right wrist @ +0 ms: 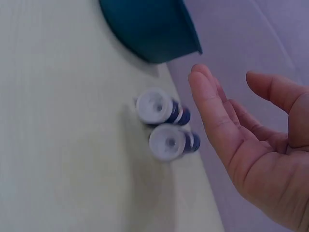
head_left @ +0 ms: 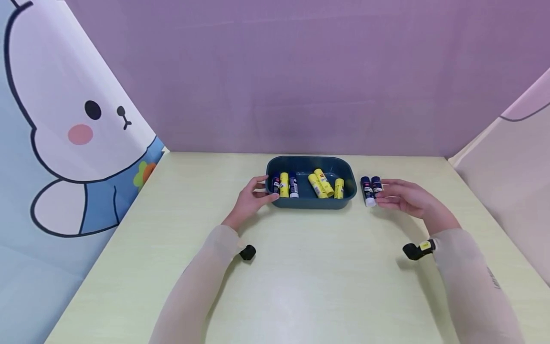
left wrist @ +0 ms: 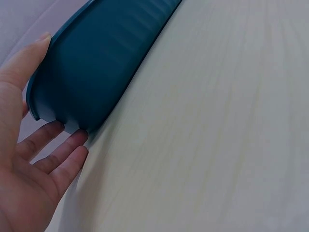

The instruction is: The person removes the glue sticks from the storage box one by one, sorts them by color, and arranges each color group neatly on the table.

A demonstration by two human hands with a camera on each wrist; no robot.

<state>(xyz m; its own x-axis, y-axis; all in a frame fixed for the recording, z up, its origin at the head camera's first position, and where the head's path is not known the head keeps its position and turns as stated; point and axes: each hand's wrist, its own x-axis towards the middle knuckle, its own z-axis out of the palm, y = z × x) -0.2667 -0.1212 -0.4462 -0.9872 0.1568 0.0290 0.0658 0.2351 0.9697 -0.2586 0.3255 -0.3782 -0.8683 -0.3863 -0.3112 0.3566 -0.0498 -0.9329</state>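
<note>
A dark teal plastic bin (head_left: 311, 204) stands near the table's far edge. In it, two dark blue-and-white glue sticks (head_left: 293, 185) flank a yellow glue stick (head_left: 284, 185) at the left. Three more yellow glue sticks (head_left: 323, 182) lie at the right. My left hand (head_left: 250, 198) holds the bin's left end, thumb at the rim and fingers against the wall (left wrist: 72, 72). Two blue-and-white glue sticks (head_left: 367, 191) lie side by side just right of the bin. Beside them is my right hand (head_left: 404, 197), fingers extended and apart from them in the right wrist view (right wrist: 260, 145).
The pale wood-grain table (head_left: 301, 267) reaches toward me. Behind it hangs a purple backdrop (head_left: 309, 86). A cartoon-printed sheet (head_left: 64, 119) stands at the left, and a pale sheet (head_left: 507, 177) borders the right. A black wrist camera (head_left: 414, 251) sits at my right cuff.
</note>
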